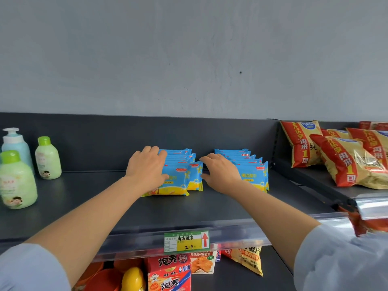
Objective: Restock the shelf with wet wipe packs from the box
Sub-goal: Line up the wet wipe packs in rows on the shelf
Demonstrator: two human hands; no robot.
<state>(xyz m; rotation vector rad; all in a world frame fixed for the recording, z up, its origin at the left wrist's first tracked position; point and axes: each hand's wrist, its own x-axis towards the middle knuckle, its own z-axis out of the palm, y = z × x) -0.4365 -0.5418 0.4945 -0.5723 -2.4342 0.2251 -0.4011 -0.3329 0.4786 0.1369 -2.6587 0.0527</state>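
Two rows of blue and yellow wet wipe packs stand upright on the dark shelf [189,208]. My left hand [147,166] lies over the left row [178,182], fingers curled over the tops of the packs and thumb on the face of the front pack. My right hand [220,173] is at the left end of the right row [255,175], fingers fairly straight and touching the side of the packs. A narrow gap separates the two rows. The box is not in view.
Green and blue lotion bottles [17,181] stand at the shelf's left end. Red and yellow snack bags [344,160] lie on the neighbouring shelf to the right. A price tag [186,241] hangs on the front rail. Snack boxes [170,271] fill the shelf below.
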